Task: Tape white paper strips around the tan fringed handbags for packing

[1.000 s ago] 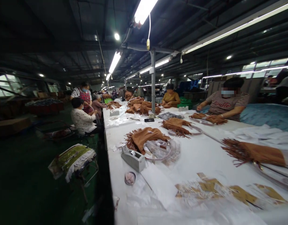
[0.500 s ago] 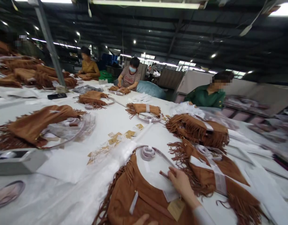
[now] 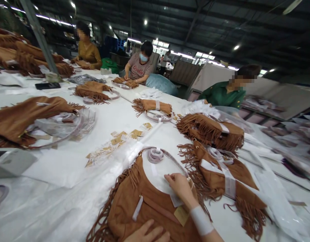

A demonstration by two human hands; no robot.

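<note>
A brown suede fringed handbag (image 3: 129, 211) lies flat in front of me, its handle (image 3: 173, 158) arching away. My left hand (image 3: 148, 233) rests on the lower front of the bag, fingers spread, near the white-wrapped zipper pull (image 3: 138, 207). Over the handle opening, my right hand (image 3: 179, 186) has its fingers closed in a pinch; whatever they hold is hidden. A white band wraps that wrist. Inside the handle's arch sits a wrapped strap coil (image 3: 155, 155). A tan card tag (image 3: 181, 215) lies on the bag beside my right wrist.
More fringed bags (image 3: 211, 132) lie to the right, and another bag (image 3: 34, 117) is at the left. Loose tan tags (image 3: 117, 139) spread across the white table (image 3: 66, 168). A grey box (image 3: 11, 163) stands at left. Several co-workers sit across the table, one in a green top (image 3: 222, 92).
My right hand has moved left across the handle opening, and the short brown strip sticking out from its fingers no longer shows. More of my left hand is visible. The view has shifted slightly.
</note>
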